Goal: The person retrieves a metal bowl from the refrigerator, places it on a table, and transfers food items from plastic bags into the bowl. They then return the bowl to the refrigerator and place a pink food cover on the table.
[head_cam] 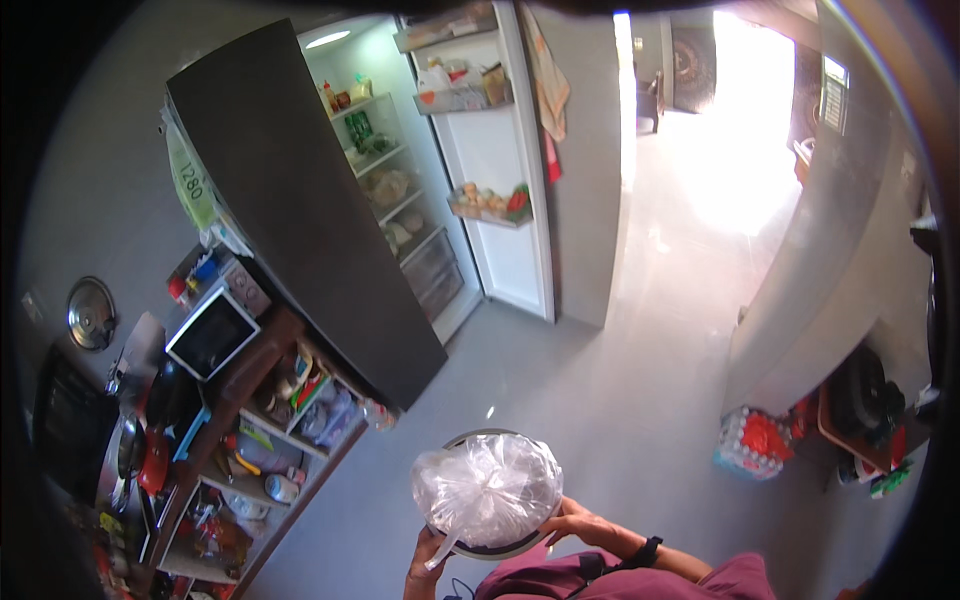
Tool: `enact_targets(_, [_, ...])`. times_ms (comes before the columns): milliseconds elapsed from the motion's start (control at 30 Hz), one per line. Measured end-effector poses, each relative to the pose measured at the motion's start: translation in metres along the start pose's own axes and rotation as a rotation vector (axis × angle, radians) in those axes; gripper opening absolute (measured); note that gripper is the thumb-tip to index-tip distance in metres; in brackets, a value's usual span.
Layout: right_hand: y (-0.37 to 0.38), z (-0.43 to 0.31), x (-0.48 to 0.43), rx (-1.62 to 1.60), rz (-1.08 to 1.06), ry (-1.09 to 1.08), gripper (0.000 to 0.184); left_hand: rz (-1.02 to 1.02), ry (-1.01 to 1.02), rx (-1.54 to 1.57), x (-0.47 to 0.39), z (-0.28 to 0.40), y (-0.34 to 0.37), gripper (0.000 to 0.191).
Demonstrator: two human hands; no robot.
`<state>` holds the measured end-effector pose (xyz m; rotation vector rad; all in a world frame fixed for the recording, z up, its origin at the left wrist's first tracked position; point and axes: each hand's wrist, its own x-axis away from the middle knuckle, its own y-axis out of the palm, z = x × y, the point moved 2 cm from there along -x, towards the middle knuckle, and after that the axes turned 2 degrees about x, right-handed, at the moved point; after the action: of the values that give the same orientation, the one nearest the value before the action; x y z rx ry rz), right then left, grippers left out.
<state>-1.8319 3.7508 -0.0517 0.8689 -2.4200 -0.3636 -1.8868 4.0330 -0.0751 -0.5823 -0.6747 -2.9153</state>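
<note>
A round dark pot or bowl [517, 546] with a pale rim is held in front of my body. On it lies a clear plastic bag [489, 484], gathered at the middle, its contents not plain. My left hand [426, 556] grips the near left side, where a twisted tail of the bag hangs down. My right hand [574, 521] holds the right side of the rim, with a black band on that wrist. Ahead stands a dark refrigerator [300, 217] with its door [495, 154] wide open. Food fills its shelves, and eggs [480, 199] sit in a door bin.
Left, a cluttered counter [251, 360] carries a white-framed appliance [214, 334] and pans, above shelves of bottles and bags. A wall [581, 172] stands beside the refrigerator door. At right, wrapped bottles [750, 446] rest on the floor near a small table [855, 435]. A bright doorway lies beyond.
</note>
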Motion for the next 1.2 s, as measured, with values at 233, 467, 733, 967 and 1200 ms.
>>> enact_targets(233, [-0.066,-0.110,-0.125,-0.074,0.183,-0.155,0.052,-0.149,-0.014,-0.034,-0.200,0.103,0.023,0.067])
enact_targets(467, [-0.167,-0.237,-0.259,-0.047,0.149,-0.221,0.053,-0.074,0.008,-0.038,-0.370,0.169,0.064,0.064])
enact_targets(733, [-0.254,-0.361,-0.407,-0.119,0.175,-0.124,0.042,-0.010,0.104,0.000,-0.505,0.254,0.091,0.072])
enact_targets(967, [-0.304,-0.375,-0.544,-0.157,0.188,-0.042,0.041,0.247,-0.033,-0.187,-0.540,0.285,-0.004,0.068])
enact_targets(1200, [-0.299,-0.423,-0.704,-0.173,0.204,-0.090,0.037,0.327,-0.378,-0.260,-0.572,0.302,-0.093,0.057])
